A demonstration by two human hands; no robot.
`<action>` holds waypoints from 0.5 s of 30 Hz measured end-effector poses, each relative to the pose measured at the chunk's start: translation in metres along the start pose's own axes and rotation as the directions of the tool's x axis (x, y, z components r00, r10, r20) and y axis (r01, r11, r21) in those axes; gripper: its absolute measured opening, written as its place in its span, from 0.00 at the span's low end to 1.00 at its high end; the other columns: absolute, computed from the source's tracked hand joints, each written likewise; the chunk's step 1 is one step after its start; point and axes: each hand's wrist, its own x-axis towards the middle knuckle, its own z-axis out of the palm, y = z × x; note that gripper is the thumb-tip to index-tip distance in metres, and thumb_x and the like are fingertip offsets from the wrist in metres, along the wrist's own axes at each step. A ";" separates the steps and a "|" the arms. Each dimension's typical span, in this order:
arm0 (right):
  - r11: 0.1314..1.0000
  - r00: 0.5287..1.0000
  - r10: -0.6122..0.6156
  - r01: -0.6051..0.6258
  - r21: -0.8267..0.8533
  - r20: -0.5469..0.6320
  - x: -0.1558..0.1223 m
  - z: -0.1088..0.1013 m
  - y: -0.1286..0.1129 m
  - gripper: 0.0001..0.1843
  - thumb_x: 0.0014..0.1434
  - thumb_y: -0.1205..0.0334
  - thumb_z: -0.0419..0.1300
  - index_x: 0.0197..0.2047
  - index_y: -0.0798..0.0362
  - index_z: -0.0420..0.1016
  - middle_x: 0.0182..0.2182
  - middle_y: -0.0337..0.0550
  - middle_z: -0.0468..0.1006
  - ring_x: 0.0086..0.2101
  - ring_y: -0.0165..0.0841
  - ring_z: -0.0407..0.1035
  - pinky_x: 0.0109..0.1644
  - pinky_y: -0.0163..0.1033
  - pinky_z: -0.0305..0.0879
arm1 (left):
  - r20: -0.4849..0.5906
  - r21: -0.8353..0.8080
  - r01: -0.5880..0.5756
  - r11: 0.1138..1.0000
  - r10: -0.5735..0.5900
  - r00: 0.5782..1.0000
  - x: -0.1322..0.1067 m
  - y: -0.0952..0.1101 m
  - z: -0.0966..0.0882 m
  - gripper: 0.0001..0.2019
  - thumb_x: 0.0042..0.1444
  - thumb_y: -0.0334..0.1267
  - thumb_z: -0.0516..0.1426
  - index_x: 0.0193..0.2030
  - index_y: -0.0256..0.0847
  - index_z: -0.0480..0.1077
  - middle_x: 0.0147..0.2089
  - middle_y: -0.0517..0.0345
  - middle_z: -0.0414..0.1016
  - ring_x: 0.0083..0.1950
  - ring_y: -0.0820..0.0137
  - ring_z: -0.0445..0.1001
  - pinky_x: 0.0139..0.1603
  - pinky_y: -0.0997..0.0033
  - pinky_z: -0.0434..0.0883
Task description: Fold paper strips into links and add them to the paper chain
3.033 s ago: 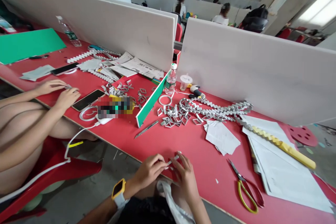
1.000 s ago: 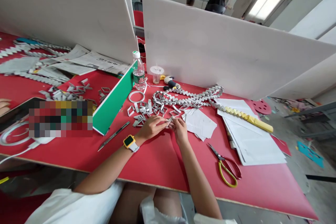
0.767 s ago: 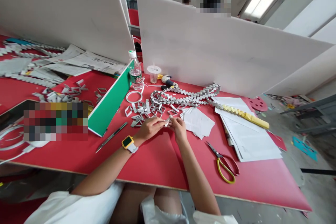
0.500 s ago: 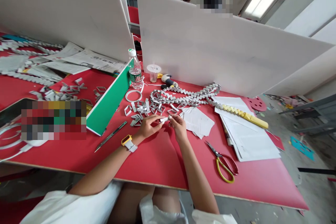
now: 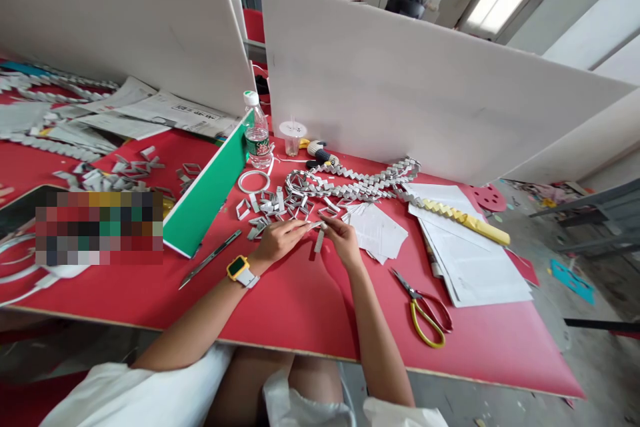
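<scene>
Between my two hands is a narrow folded paper strip (image 5: 319, 241), one end hanging down toward the red table. My left hand (image 5: 283, 240), with a yellow-cased watch (image 5: 239, 269) on its wrist, pinches the strip from the left. From the right, the fingertips of my right hand (image 5: 343, 237) close on it too. Just beyond the hands lies a pile of small folded paper links (image 5: 265, 208). Behind that pile, a woven paper chain (image 5: 350, 185) stretches rightward, its end section yellow (image 5: 460, 219). Cut paper pieces (image 5: 379, 232) rest beside my right hand.
Yellow-and-red-handled scissors (image 5: 425, 313) lie right of my right forearm, a utility knife (image 5: 210, 259) left. A green board (image 5: 207, 190) stands near a water bottle (image 5: 257, 137) and lidded cup (image 5: 293, 139). White panels (image 5: 400, 73) edge the table's far side. Paper sheets (image 5: 475, 267) lie right.
The paper strip now hangs down between my hands, where before it was held level and compact. My left hand has turned slightly, its fingers reaching further right.
</scene>
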 end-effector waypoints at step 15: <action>0.956 0.976 0.091 -0.030 0.292 -0.196 -0.006 0.017 0.008 0.15 0.47 0.63 0.61 0.40 0.54 0.78 0.34 0.46 0.81 0.38 0.38 0.75 0.45 0.43 0.70 | 0.066 0.057 -0.083 0.995 0.080 0.995 -0.001 0.024 0.009 0.15 0.60 0.30 0.51 0.51 0.45 0.68 0.38 0.56 0.75 0.38 0.70 0.73 0.37 0.70 0.69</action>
